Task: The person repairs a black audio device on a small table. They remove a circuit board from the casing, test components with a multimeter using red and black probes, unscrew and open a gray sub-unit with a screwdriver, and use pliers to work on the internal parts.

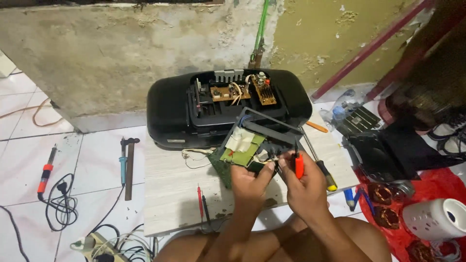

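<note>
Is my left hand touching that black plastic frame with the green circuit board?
Touching. The head view shows the left hand with its thumb pressed against the lower edge of the black frame with the green circuit board.

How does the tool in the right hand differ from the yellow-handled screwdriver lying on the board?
The red-handled tool is gripped upright in the right hand; the yellow-handled screwdriver lies flat and untouched on the pale board. The red-handled tool looks shorter, the yellow-handled screwdriver shows a long bare shaft. Both are slim hand tools with black on them.
</note>
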